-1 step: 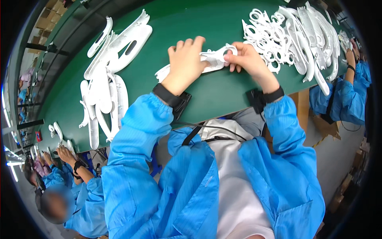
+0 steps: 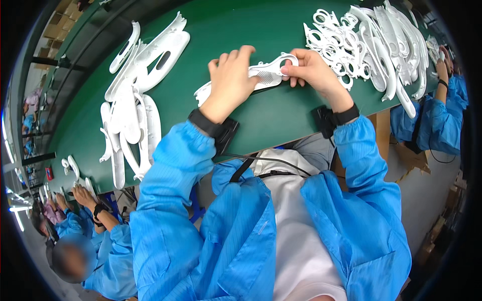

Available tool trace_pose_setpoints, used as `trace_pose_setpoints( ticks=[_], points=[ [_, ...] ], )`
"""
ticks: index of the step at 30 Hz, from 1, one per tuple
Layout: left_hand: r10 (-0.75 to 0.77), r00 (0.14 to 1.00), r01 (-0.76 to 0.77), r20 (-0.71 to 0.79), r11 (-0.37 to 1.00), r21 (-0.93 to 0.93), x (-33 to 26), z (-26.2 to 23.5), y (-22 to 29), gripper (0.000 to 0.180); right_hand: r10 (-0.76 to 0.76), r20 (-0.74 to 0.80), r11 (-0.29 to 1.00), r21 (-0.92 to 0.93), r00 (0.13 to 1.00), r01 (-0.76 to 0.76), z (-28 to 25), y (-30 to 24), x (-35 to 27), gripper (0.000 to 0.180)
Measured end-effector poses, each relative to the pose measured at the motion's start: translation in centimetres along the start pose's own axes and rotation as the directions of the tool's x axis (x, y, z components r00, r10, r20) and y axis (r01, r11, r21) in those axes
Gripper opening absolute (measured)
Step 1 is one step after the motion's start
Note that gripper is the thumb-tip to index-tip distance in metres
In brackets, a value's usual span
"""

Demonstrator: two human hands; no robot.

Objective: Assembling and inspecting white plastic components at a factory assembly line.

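A long white plastic shell (image 2: 268,78) with a fine slotted grille lies aslant between my hands, just over the green table. My left hand (image 2: 228,84) is wrapped over its left half, the thumb pressing near the grille and the other fingers behind. At the shell's right end is a white ring-shaped piece (image 2: 287,61); my right hand (image 2: 316,74) pinches it between thumb and fingers. Whether the ring is joined to the shell or separate, I cannot tell. The shell's middle is hidden under my left hand.
Left on the green table (image 2: 201,30) lie several long white shells (image 2: 130,118). Small white ring pieces (image 2: 334,45) are heaped at the right, beside a pile of curved white shells (image 2: 394,50). Co-workers in blue sit at both sides; a cable (image 2: 271,156) hangs by my waist.
The shell has turned slightly, showing more of its grille and of the ring. My left hand has shifted a little to the left; my right hand keeps its pinch.
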State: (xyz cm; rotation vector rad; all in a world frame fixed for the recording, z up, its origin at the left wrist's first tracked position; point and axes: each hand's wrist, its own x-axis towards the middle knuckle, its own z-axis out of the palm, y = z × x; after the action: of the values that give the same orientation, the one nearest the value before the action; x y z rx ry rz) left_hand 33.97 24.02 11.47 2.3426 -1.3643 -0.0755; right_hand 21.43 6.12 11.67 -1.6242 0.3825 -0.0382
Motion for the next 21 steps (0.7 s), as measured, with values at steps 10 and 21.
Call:
trace_pose_setpoints(
  ticks=[10, 21],
  points=[
    [0.063, 0.998, -0.064, -0.015, 0.979, -0.194, -1.4, -0.5, -0.4, 0.019, 0.076, 0.229, 0.964, -0.264, 0.971, -0.014, 0.5, 0.1, 2.2, 0.018],
    [0.118, 0.992, -0.121, -0.043, 0.988, -0.097, -1.6, -0.4, 0.1, 0.016, -0.203, 0.342, 0.726, -0.576, 0.918, 0.375, 0.4, 0.0, 3.7, 0.023]
  ],
)
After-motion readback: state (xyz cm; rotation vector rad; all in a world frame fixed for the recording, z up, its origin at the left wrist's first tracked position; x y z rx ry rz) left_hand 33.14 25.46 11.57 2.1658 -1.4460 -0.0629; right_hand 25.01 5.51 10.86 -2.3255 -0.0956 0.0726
